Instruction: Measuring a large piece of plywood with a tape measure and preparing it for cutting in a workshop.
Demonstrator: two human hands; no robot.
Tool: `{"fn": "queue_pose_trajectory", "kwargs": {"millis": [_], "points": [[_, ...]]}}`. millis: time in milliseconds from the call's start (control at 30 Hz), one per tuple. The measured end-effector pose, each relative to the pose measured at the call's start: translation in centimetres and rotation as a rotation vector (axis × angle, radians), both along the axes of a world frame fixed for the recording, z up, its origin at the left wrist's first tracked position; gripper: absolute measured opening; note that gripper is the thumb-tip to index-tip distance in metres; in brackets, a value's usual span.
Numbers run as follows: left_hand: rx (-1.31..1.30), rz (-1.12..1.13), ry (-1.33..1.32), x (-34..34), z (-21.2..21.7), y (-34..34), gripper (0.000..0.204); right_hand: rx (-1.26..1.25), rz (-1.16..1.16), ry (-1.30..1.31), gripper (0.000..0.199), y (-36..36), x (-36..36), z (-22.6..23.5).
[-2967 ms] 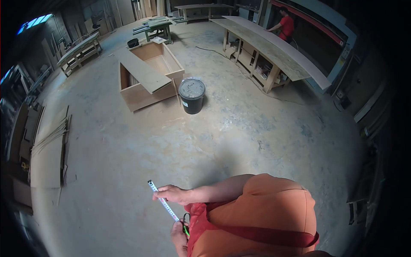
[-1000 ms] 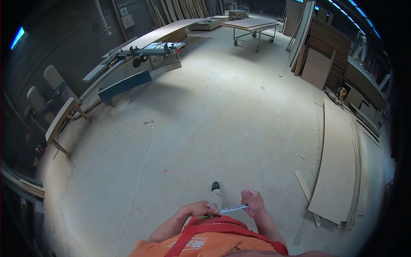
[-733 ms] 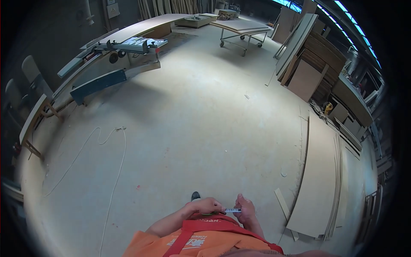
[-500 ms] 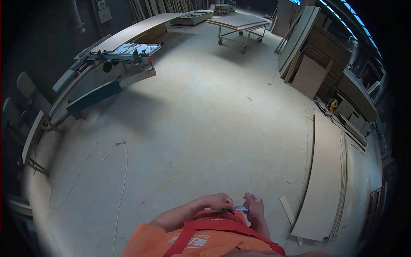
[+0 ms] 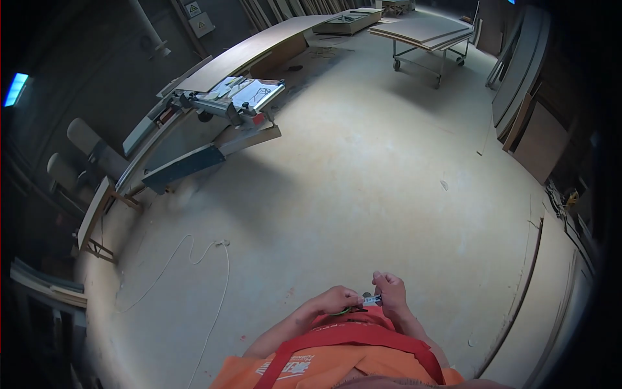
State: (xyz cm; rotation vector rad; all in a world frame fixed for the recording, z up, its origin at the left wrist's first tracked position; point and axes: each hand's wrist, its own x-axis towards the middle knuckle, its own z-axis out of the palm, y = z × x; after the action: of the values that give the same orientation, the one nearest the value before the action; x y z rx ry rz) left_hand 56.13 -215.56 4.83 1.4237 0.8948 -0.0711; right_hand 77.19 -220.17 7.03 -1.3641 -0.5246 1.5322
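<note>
Close in front of my body, my left hand point(image 5: 337, 300) is closed around a dark and greenish thing, mostly hidden by the fingers. A short length of pale tape measure blade point(image 5: 371, 300) with dark marks spans the gap to my right hand point(image 5: 391, 295). The right fingers are curled and pinch the blade's other end. Both hands sit just above the red apron point(image 5: 353, 334) over my orange shirt.
A white cord point(image 5: 227, 266) snakes over the floor at left. Beyond it stands a panel saw point(image 5: 240, 107) with a long board. A wheeled cart point(image 5: 421, 35) carries sheets at the back. Boards point(image 5: 541, 311) lie along the right, and panels point(image 5: 521, 71) lean behind them.
The view has turned left, so the room's things sit further right in the picture. Both hands still hold the tape measure in front of my body.
</note>
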Motion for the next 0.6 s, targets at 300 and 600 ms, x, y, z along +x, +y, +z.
{"fn": "queue_pose_trajectory", "kwargs": {"millis": [300, 600], "points": [[0.058, 0.485, -0.186, 3.9, -2.7, 23.0, 0.039, 0.064, 0.216, -0.121, 0.032, 30.5, 2.6, -0.8], [0.108, 0.128, -0.133, 10.2, -2.7, 57.5, 0.04, -0.162, 0.108, -0.263, 0.047, 58.9, 9.6, -1.0]]}}
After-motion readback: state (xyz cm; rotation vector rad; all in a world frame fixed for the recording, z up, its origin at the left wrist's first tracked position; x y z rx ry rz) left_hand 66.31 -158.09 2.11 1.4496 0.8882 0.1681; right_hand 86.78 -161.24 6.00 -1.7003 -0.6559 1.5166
